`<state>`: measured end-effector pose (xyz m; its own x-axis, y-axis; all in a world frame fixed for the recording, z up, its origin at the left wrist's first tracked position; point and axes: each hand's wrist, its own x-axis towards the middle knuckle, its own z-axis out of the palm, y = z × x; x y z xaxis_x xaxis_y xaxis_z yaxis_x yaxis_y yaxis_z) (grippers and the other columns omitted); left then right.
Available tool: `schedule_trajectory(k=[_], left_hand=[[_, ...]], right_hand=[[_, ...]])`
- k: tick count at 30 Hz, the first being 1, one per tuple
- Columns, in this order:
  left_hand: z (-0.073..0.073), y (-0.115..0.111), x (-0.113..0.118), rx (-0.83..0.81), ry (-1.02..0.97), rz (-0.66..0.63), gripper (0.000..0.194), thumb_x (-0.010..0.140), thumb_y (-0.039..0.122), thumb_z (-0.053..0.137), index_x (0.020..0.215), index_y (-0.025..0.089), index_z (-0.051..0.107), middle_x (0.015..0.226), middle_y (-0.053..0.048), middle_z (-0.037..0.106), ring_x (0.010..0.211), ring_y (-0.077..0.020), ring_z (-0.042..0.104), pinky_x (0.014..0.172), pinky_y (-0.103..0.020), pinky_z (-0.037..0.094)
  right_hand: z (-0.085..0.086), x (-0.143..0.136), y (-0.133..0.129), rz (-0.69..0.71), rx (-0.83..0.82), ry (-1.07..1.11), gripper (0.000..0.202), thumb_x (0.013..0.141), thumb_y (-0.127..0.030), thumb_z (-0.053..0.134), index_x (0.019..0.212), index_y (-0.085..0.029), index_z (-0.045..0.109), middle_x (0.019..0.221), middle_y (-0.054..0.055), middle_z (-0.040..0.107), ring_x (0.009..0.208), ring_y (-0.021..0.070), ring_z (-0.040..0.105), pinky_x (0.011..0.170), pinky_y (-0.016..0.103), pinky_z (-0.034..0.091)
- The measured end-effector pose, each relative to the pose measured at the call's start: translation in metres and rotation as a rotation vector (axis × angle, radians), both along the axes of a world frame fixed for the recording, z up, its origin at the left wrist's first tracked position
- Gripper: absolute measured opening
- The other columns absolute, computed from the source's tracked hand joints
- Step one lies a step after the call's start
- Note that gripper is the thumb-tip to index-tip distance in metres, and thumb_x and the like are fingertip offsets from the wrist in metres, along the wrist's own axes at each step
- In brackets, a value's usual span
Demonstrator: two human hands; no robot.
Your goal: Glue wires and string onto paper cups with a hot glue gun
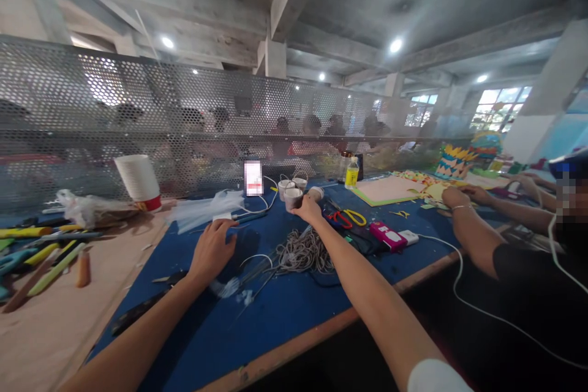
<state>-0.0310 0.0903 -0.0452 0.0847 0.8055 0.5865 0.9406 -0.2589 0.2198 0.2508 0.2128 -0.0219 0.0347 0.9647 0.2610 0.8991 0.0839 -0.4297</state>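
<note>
Small grey cup (293, 198) stands near the far edge of the blue worktop (294, 312), and the right hand (309, 208) reaches it, fingers curled beside it and touching its side; whether they grip it cannot be told. Three such cups show in all: this one and two more (285, 187) (300, 182) just behind it; what they hold is hidden. The left hand (212, 249) lies palm down on the worktop, fingers spread and loose, holding nothing. Between the two arms sits one tangle of grey cord (304, 252). One pair of scissors (345, 217) with red and yellow handles lies right of the right hand. One stack of white cups (138, 182) stands towards the far left edge, one yellow bottle (351, 173) by the far edge. A co-worker's hand (454, 197) rests at the right edge.
</note>
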Motion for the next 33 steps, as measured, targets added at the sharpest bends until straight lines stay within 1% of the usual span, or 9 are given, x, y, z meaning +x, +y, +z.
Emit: schedule_trajectory(k=[4,10,12,15,18,20,26,29,33], left_hand=[[-0.001,0.000,-0.001,-0.008,-0.006,0.004,0.031,0.088,0.026,0.047,0.114,0.020,0.062,0.123,-0.010,0.062,0.117,-0.0288,0.056,0.105,-0.039,0.042],[0.001,-0.001,0.001,0.006,-0.005,-0.017,0.031,0.087,0.024,0.048,0.114,0.020,0.062,0.121,-0.010,0.062,0.116,-0.0282,0.057,0.105,-0.039,0.041],[0.002,-0.002,0.001,0.002,-0.007,-0.016,0.030,0.087,0.024,0.048,0.113,0.021,0.062,0.121,-0.010,0.062,0.116,-0.0281,0.057,0.105,-0.038,0.041],[0.003,-0.003,0.002,-0.017,-0.013,-0.003,0.031,0.087,0.024,0.047,0.114,0.022,0.062,0.123,-0.009,0.062,0.117,-0.0279,0.057,0.104,-0.038,0.042],[0.004,-0.002,0.002,-0.023,-0.008,0.007,0.031,0.087,0.024,0.047,0.114,0.021,0.062,0.123,-0.010,0.062,0.116,-0.0285,0.057,0.103,-0.039,0.043],[0.003,-0.001,0.002,-0.015,0.000,0.007,0.031,0.087,0.024,0.048,0.114,0.020,0.063,0.123,-0.010,0.063,0.116,-0.0287,0.057,0.104,-0.039,0.043],[0.001,0.002,-0.001,-0.014,0.009,-0.003,0.031,0.087,0.024,0.047,0.113,0.020,0.063,0.123,-0.010,0.063,0.117,-0.0287,0.058,0.104,-0.039,0.043],[0.000,0.003,-0.002,0.009,0.016,-0.010,0.030,0.087,0.024,0.047,0.113,0.020,0.063,0.121,-0.011,0.063,0.115,-0.0292,0.058,0.102,-0.040,0.044],[-0.002,0.004,-0.005,0.028,0.029,-0.027,0.030,0.089,0.024,0.046,0.113,0.019,0.063,0.120,-0.011,0.063,0.113,-0.0297,0.059,0.101,-0.041,0.045]], right_hand=[[-0.002,0.000,0.000,-0.013,-0.001,0.006,0.064,0.073,-0.046,0.076,0.121,-0.011,0.053,0.129,0.022,0.059,0.118,0.0311,0.061,0.088,0.035,0.050],[-0.003,-0.002,0.000,-0.024,-0.013,0.024,0.069,0.073,-0.051,0.076,0.124,-0.011,0.051,0.121,0.019,0.066,0.113,0.0295,0.064,0.088,0.034,0.050],[-0.003,-0.004,-0.001,-0.032,-0.015,0.017,0.069,0.074,-0.053,0.075,0.123,-0.010,0.053,0.121,0.021,0.066,0.114,0.0309,0.064,0.088,0.036,0.049],[-0.002,-0.009,-0.002,-0.036,-0.002,-0.002,0.064,0.075,-0.055,0.072,0.118,-0.010,0.058,0.121,0.021,0.066,0.117,0.0327,0.062,0.091,0.038,0.048],[0.000,-0.014,-0.001,-0.046,0.011,-0.014,0.056,0.077,-0.053,0.072,0.113,-0.011,0.062,0.119,0.020,0.068,0.116,0.0331,0.062,0.093,0.038,0.048],[0.001,-0.017,0.000,-0.060,0.008,-0.015,0.052,0.077,-0.050,0.072,0.112,-0.011,0.063,0.115,0.020,0.070,0.113,0.0324,0.065,0.090,0.037,0.049],[0.005,-0.025,0.004,-0.093,-0.002,-0.005,0.045,0.081,-0.042,0.071,0.113,-0.011,0.063,0.113,0.020,0.070,0.110,0.0301,0.067,0.085,0.031,0.051],[0.008,-0.030,0.007,-0.103,-0.005,-0.004,0.046,0.082,-0.039,0.071,0.117,-0.011,0.062,0.116,0.021,0.069,0.112,0.0290,0.066,0.086,0.030,0.051],[0.009,-0.037,0.013,-0.101,-0.023,-0.004,0.047,0.081,-0.041,0.071,0.117,-0.011,0.063,0.118,0.018,0.069,0.111,0.0281,0.066,0.086,0.029,0.051]])
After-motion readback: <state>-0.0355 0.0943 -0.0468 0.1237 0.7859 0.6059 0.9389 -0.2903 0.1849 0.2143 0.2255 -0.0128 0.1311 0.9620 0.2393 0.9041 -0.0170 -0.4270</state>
